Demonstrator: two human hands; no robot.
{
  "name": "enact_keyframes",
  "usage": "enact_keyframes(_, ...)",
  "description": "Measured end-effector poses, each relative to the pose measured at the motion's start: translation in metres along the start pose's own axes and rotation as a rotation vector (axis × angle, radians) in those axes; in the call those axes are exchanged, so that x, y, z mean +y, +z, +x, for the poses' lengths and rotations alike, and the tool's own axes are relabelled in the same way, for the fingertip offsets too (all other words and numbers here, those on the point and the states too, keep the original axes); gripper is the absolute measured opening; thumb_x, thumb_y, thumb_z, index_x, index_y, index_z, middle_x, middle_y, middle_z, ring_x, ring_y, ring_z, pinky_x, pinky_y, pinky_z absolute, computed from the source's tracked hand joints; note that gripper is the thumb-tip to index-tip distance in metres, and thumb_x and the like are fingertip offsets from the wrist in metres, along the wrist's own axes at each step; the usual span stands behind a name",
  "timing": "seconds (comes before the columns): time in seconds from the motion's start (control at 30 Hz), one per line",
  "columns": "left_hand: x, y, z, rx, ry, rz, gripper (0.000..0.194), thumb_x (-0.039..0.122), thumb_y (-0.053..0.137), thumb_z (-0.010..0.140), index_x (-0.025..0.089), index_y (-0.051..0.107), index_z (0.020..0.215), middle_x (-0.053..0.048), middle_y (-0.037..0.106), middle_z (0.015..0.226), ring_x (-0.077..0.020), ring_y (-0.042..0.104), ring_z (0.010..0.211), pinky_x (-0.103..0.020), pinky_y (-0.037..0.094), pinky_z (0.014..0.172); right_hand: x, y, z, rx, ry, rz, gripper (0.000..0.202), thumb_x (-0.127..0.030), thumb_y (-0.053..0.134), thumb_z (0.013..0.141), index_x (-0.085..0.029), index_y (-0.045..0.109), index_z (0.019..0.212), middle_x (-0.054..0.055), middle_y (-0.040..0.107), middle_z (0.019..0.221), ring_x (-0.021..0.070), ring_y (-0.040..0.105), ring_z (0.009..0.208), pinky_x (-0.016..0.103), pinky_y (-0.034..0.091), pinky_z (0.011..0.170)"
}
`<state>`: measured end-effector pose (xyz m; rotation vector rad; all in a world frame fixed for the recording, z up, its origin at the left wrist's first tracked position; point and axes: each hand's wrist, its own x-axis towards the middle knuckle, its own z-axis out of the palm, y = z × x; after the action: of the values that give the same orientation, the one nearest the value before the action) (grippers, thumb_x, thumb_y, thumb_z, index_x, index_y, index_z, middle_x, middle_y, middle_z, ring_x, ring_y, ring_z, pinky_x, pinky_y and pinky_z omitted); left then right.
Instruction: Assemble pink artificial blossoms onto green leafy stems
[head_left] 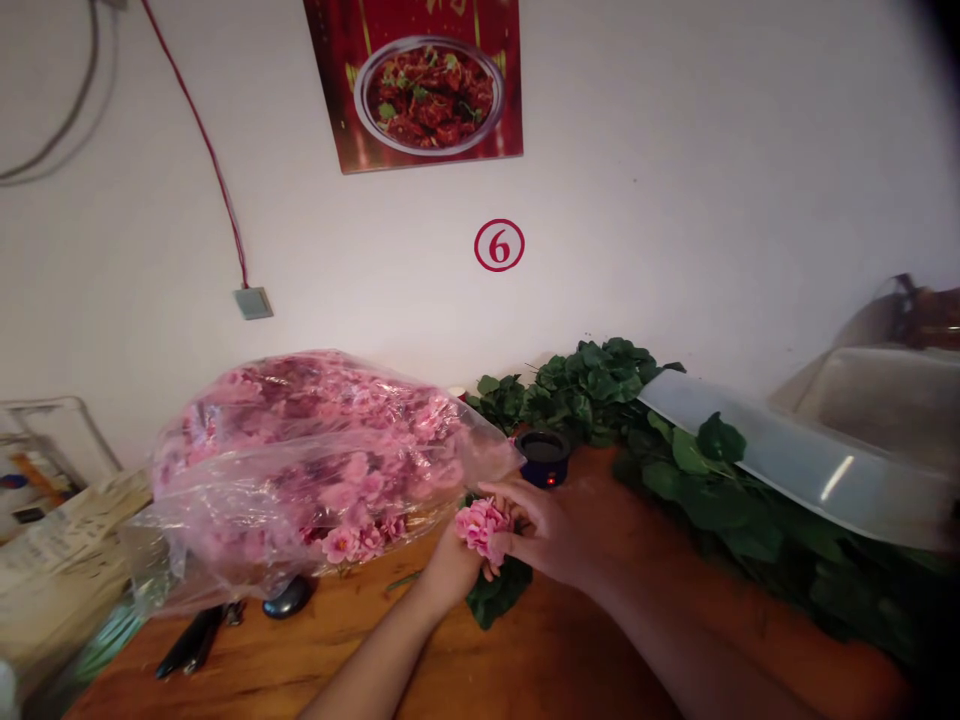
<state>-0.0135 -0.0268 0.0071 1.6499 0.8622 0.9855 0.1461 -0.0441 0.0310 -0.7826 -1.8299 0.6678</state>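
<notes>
A pink artificial flower (482, 527) with dark green leaves (499, 595) is between my two hands, above the wooden table. My left hand (456, 560) is closed beneath the bloom, its fingers mostly hidden by the petals. From the other side my right hand (544, 530) presses thumb and fingers against the flower. Just beyond stands a small dark blue pot (543, 458) with a lit red light. To the left lies a large clear plastic bag (322, 450) full of pink flowers, several of them spilling from its opening.
Green leaf bunches (592, 385) lie along the wall and down the right side. A translucent plastic tub (817, 460) rests on the leaves. On the table (300, 670), a black-handled tool (189, 640) and a dark rounded object (287, 597) lie by the bag. Papers (67, 540) are at far left.
</notes>
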Motion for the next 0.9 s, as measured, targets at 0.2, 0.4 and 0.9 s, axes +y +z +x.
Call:
enact_keyframes(0.2, -0.012, -0.003, 0.0, -0.013, -0.046, 0.067, 0.015, 0.019, 0.048, 0.071, 0.016, 0.057, 0.06, 0.002, 0.052, 0.046, -0.0096, 0.048, 0.041, -0.019, 0.038, 0.041, 0.002, 0.008, 0.003, 0.015, -0.027, -0.091, 0.013, -0.017, 0.066, 0.074, -0.022, 0.071, 0.084, 0.003, 0.063, 0.086, 0.0166, 0.06, 0.079, 0.028, 0.047, 0.071)
enact_keyframes(0.4, -0.013, -0.007, -0.003, -0.037, -0.013, 0.144, 0.013, 0.016, 0.049, 0.069, 0.015, 0.058, 0.059, 0.003, 0.053, 0.048, -0.0101, 0.048, 0.044, -0.021, 0.038, 0.045, 0.016, 0.017, 0.002, 0.022, -0.043, -0.095, 0.012, -0.011, 0.064, 0.073, -0.018, 0.066, 0.064, 0.002, 0.061, 0.074, 0.0138, 0.057, 0.069, 0.024, 0.044, 0.063)
enact_keyframes(0.9, -0.019, -0.008, -0.001, -0.012, -0.036, 0.201, 0.013, 0.014, 0.05, 0.071, 0.015, 0.054, 0.059, 0.005, 0.047, 0.046, -0.0074, 0.043, 0.043, -0.017, 0.033, 0.043, 0.022, 0.025, 0.0, 0.066, -0.104, -0.174, 0.032, 0.006, 0.047, 0.066, -0.019, 0.066, 0.06, 0.0, 0.063, 0.07, 0.0115, 0.058, 0.067, 0.021, 0.042, 0.063)
